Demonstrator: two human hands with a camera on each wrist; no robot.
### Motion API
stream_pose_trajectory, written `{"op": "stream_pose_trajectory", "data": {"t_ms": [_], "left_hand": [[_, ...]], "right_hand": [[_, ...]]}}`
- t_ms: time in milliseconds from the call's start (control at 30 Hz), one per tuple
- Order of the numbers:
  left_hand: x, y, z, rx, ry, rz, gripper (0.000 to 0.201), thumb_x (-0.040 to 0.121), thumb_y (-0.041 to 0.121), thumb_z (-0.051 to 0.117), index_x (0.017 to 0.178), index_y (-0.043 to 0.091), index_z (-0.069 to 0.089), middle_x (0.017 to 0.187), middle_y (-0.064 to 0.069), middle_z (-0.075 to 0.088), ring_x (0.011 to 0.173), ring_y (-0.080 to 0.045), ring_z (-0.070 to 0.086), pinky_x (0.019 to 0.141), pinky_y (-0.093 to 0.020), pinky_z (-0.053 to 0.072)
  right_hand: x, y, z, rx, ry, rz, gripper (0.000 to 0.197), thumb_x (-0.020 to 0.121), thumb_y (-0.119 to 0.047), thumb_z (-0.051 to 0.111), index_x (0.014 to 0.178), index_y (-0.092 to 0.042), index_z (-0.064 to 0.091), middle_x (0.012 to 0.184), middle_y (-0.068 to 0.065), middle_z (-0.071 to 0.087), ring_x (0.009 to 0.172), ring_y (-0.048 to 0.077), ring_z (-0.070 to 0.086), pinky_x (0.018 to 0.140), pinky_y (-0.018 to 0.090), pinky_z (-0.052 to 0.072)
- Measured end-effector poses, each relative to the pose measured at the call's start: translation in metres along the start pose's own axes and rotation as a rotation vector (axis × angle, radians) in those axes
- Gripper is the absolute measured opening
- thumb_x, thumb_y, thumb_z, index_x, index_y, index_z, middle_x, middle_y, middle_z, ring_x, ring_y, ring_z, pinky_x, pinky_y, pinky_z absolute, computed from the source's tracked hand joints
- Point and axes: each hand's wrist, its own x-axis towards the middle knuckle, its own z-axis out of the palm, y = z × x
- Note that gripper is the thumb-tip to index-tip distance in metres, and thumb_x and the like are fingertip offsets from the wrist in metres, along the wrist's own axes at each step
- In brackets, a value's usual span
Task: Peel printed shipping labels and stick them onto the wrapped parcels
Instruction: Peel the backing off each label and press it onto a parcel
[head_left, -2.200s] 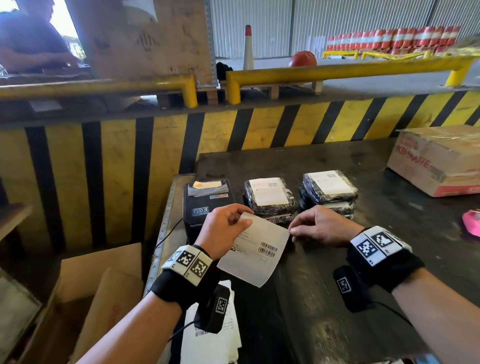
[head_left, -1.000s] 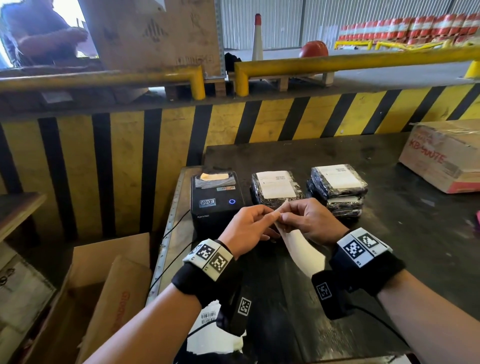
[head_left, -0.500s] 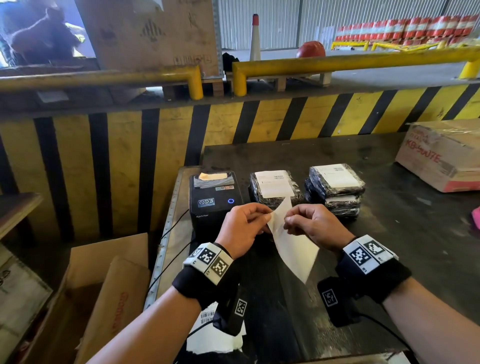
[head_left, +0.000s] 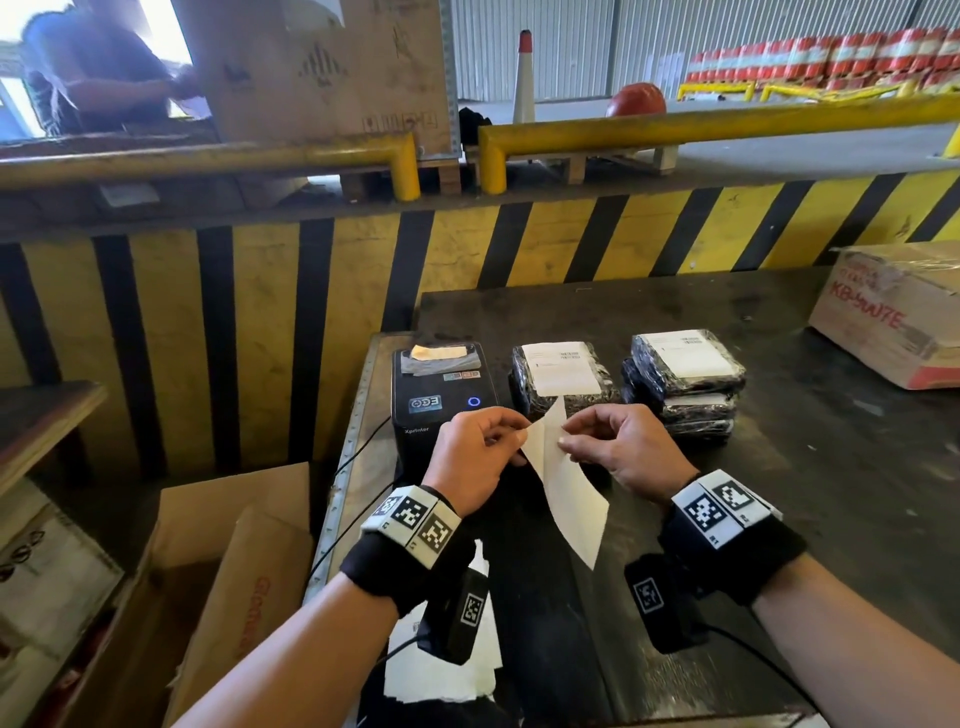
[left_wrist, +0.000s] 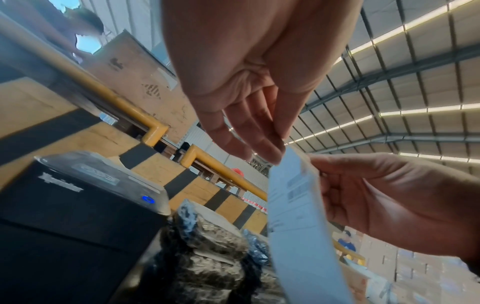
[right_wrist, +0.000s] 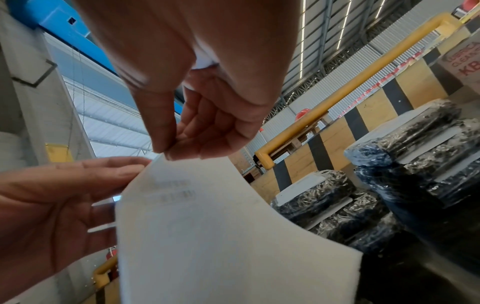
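Note:
A white shipping label (head_left: 566, 488) hangs above the dark table, held at its top corner by both hands. My left hand (head_left: 480, 452) pinches one edge and my right hand (head_left: 618, 449) pinches the other, with the corner spread into a small V. In the left wrist view the label (left_wrist: 296, 226) shows its printed barcode side; in the right wrist view the label (right_wrist: 221, 236) shows its pale back. Behind the hands stand two stacks of black-wrapped parcels (head_left: 563, 376) (head_left: 685, 384), each topped by a stuck white label.
A black label printer (head_left: 441, 395) with a blue light stands left of the parcels. White backing sheets (head_left: 441, 670) lie at the table's near edge. A brown carton (head_left: 893, 317) sits at the right. Open cardboard boxes (head_left: 208, 571) stand on the floor to the left. Another person is far left.
The label, held flat with its print up 2.2 s ago, now hangs edge-up between both hands. Its top corner has parted slightly wider than half a second ago.

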Motion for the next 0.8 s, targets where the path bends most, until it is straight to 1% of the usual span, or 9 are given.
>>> {"op": "stream_pose_trajectory", "data": {"t_ms": [67,167,233,467,533,633,667,733,800], "left_hand": [[-0.002,-0.009,-0.007,0.045,0.020,-0.022,0.014,0.090,0.007,0.061,0.096,0.016,0.069,0.083,-0.001,0.070,0.068,-0.009,0.067,0.072,-0.027,0.058],[-0.004,-0.023,-0.021,0.129,0.040,-0.036,0.014,0.090,0.007,0.061,0.099,0.013,0.069,0.080,0.004,0.069,0.062,-0.003,0.064,0.066,-0.016,0.054],[-0.003,-0.032,-0.028,0.167,0.060,-0.057,0.014,0.090,0.006,0.061,0.100,0.011,0.069,0.082,0.002,0.069,0.059,-0.001,0.063,0.063,-0.012,0.052],[-0.009,-0.057,-0.057,0.242,0.181,-0.144,0.016,0.090,0.006,0.060,0.104,0.006,0.068,0.088,-0.006,0.069,0.062,-0.005,0.064,0.063,-0.014,0.052],[-0.010,-0.066,-0.072,0.231,0.234,-0.203,0.016,0.090,0.007,0.061,0.104,0.005,0.068,0.087,-0.006,0.069,0.065,-0.008,0.066,0.066,-0.019,0.055],[-0.012,-0.077,-0.093,0.208,0.318,-0.302,0.017,0.090,0.009,0.061,0.105,0.008,0.069,0.089,-0.007,0.071,0.069,-0.014,0.068,0.073,-0.030,0.059],[-0.013,-0.080,-0.100,0.210,0.352,-0.331,0.016,0.091,0.010,0.061,0.105,0.010,0.069,0.090,-0.007,0.071,0.069,-0.013,0.068,0.075,-0.032,0.059],[-0.018,-0.085,-0.114,0.228,0.415,-0.372,0.016,0.091,0.012,0.060,0.104,0.011,0.069,0.090,-0.005,0.069,0.070,-0.009,0.065,0.074,-0.031,0.058],[-0.024,-0.089,-0.126,0.253,0.439,-0.391,0.015,0.092,0.013,0.060,0.104,0.011,0.069,0.090,-0.005,0.068,0.071,-0.008,0.064,0.068,-0.026,0.054]], "right_hand": [[-0.001,0.007,-0.003,-0.037,0.023,0.012,0.008,0.078,-0.004,0.072,0.086,-0.006,0.069,0.073,0.004,0.069,0.064,0.013,0.064,0.065,0.018,0.054],[-0.004,0.022,-0.009,-0.087,0.047,0.051,0.007,0.079,-0.007,0.072,0.084,-0.011,0.069,0.073,0.001,0.070,0.062,0.008,0.064,0.062,0.015,0.052],[-0.006,0.030,-0.011,-0.117,0.074,0.071,0.008,0.079,-0.009,0.073,0.085,-0.012,0.069,0.076,0.002,0.070,0.066,0.010,0.065,0.065,0.017,0.053],[-0.009,0.058,-0.029,-0.189,0.258,0.106,0.008,0.078,-0.013,0.074,0.086,-0.014,0.072,0.082,0.004,0.071,0.073,0.014,0.063,0.061,0.011,0.048],[-0.008,0.062,-0.036,-0.194,0.315,0.116,0.009,0.077,-0.013,0.075,0.085,-0.013,0.072,0.082,0.006,0.070,0.072,0.015,0.062,0.059,0.010,0.046],[-0.007,0.066,-0.047,-0.181,0.363,0.133,0.008,0.078,-0.011,0.074,0.085,-0.013,0.070,0.081,0.009,0.069,0.057,-0.003,0.059,0.053,0.003,0.043],[-0.008,0.066,-0.050,-0.174,0.371,0.136,0.009,0.078,-0.009,0.073,0.086,-0.012,0.070,0.081,0.009,0.068,0.053,-0.006,0.057,0.052,0.001,0.042],[-0.007,0.066,-0.058,-0.203,0.376,0.143,0.011,0.079,-0.007,0.072,0.089,-0.009,0.070,0.075,0.006,0.067,0.051,-0.004,0.057,0.049,0.001,0.040],[-0.007,0.066,-0.064,-0.244,0.382,0.137,0.011,0.078,-0.008,0.073,0.089,-0.009,0.071,0.069,-0.002,0.064,0.048,-0.008,0.056,0.048,0.001,0.040]]}}
